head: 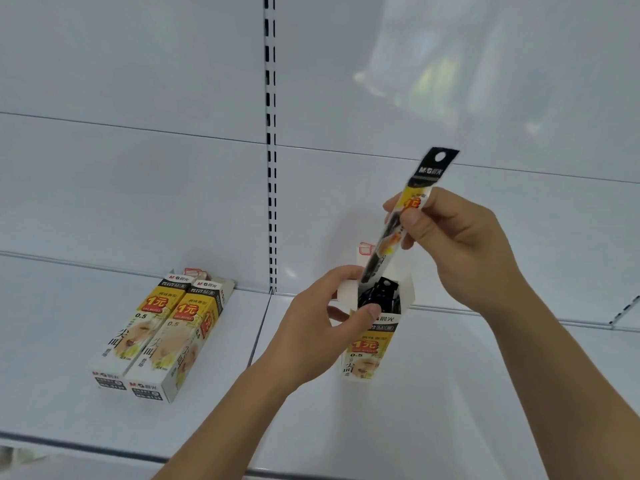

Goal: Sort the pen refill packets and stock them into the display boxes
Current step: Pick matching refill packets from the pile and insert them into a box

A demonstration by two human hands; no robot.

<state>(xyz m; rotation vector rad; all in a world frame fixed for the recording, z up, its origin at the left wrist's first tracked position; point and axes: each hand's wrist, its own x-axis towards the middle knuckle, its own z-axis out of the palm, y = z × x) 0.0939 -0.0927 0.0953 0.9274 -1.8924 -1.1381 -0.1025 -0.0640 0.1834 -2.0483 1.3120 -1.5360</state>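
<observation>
Pinching a pen refill packet (414, 209) between thumb and curled fingers, the right hand (460, 244) holds it tilted, black hang-tab end up and to the right, its lower end dipping into the open top of a display box (367, 344). That box stands upright on the white shelf (450, 393), to the right of the slotted upright (271, 168) in the back panel. The left hand (322, 327) grips the box near its top, thumb pressed across the front face and fingers curled round the far side by the raised flap. Dark packet tops (379, 296) show inside the opening, just beside the lower end of the held packet. Well apart to the left, on the neighbouring shelf section, two more display boxes (159, 334) lie flat, side by side and touching, printed faces up with yellow and red labels; their far ends sit near the back panel.
</observation>
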